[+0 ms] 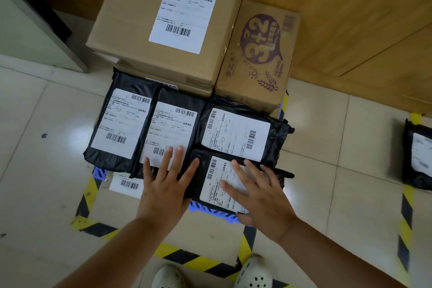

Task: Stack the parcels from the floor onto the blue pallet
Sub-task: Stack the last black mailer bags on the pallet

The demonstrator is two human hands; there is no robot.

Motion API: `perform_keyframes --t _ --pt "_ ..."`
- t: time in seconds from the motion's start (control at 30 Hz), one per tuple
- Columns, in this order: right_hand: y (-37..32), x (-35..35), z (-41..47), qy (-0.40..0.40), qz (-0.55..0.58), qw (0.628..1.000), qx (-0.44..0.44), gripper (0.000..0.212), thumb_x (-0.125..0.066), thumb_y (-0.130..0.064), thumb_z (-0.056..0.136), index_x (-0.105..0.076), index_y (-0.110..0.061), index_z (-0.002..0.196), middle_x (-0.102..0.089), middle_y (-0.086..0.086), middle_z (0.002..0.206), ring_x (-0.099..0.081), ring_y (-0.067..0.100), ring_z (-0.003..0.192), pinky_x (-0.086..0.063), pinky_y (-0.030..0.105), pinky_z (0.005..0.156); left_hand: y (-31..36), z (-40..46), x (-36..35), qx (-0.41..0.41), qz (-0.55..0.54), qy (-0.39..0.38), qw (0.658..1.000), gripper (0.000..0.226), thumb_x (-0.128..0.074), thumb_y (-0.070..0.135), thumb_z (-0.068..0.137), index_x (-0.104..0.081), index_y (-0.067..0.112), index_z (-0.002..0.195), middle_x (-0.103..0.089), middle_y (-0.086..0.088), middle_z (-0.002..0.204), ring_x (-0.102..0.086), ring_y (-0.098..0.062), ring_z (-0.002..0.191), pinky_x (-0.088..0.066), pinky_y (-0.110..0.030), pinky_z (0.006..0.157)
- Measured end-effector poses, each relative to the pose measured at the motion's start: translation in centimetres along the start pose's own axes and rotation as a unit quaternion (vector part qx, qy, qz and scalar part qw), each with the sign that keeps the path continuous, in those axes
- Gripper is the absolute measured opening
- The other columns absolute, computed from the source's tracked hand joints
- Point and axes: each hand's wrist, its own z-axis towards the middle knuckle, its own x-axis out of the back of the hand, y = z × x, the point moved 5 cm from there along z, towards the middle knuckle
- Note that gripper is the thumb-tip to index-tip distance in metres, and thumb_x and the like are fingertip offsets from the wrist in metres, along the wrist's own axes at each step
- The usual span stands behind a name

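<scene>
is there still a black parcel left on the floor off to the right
Yes, a black parcel lies on the floor tiles at the right edge, apart from the pallet.

Left hand (163, 184): palm down, fingers (179, 156) straight and spread, forearm reaching forward.
Right hand (259, 192): palm down, fingers (240, 170) straight and splayed.
</scene>
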Motion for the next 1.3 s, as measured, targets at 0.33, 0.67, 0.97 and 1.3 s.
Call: perform_keyframes --t 0.33,0.67,0.97,1.3 --pt "0.2 -0.1 -0.1 -0.076 0.062 0.995 -0.004 0.112 -0.078 -0.056 0.060 -0.011 -0.041 0.149 -0.016 0.007 0.158 -0.016 0.033 0.145 -0.019 0.055 0.115 0.2 1.0 1.5 0.017 0.004 -0.121 0.992 0.113 -0.082 0.052 0.053 -0.025 0.026 0.147 -0.019 -0.013 0.155 -0.024 -0.032 0.142 -0.034 -0.064 0.102" --pt "0.6 10.4 -4.2 -0.104 0.212 0.954 -0.185 0.088 -0.049 -0.042 0.095 0.017 -0.024 0.149 0.029 0.000 0.155 0.014 0.020 0.147 -0.008 0.036 0.118 1.8 -2.2 13.6 0.024 -0.047 -0.163 0.985 0.069 -0.046 0.032 0.095 -0.007 0.028 0.151 0.005 -0.003 0.160 0.009 -0.020 0.147 0.001 -0.041 0.118" --pt "-0.9 26.7 -12.8 -0.008 0.325 0.891 -0.318 0.073 -0.050 -0.032 0.096 -0.004 -0.027 0.152 0.009 -0.001 0.160 -0.001 0.018 0.147 -0.018 0.032 0.115 5.2 -7.7 29.0 0.023 -0.087 -0.088 0.992 0.068 -0.045 0.030 0.095 -0.007 0.029 0.151 -0.006 0.001 0.160 -0.003 -0.017 0.147 0.000 -0.040 0.119" --pt "-6.5 39.9 -26.0 0.122 0.464 0.748 -0.459 0.047 -0.053 -0.021 0.093 -0.042 -0.016 0.138 -0.039 0.002 0.145 -0.040 0.017 0.130 -0.034 0.019 0.094 7.4 -17.2 44.4 -0.029 -0.177 0.029 0.983 0.054 -0.048 0.025 0.094 -0.032 0.026 0.146 -0.033 0.006 0.152 -0.030 -0.014 0.139 -0.020 -0.030 0.114"
